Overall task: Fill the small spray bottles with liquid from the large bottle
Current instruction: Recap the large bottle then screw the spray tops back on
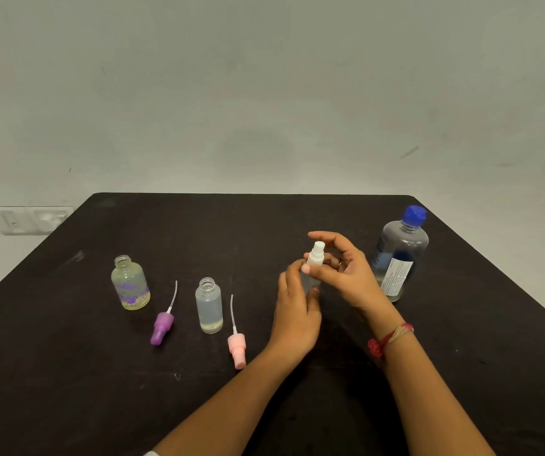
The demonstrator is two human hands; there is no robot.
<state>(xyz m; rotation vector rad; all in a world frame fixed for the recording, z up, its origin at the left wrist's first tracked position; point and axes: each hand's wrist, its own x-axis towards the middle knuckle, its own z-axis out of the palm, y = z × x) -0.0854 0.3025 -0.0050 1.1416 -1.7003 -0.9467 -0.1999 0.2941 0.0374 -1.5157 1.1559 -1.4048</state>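
Small spray bottle (pixel 311 280) right of table (pixel 264 218) centre | left hand (pixel 294 314) grips its body, right hand (pixel 343 274) pinches its white cap (pixel 316 255) | large bottle (pixel 399 258) beside right hand, near table's right edge | open bottles (pixel 130 284) (pixel 209 307) well left

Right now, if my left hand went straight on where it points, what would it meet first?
The left hand grips the white-capped spray bottle, so that first; just beyond, probably the right hand.

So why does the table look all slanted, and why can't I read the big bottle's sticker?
Head view: the wide-angle lens splays the black table outward at its sides. Same head view: the white paper label on the large clear bottle with the blue cap is small and soft, so its print cannot be read.
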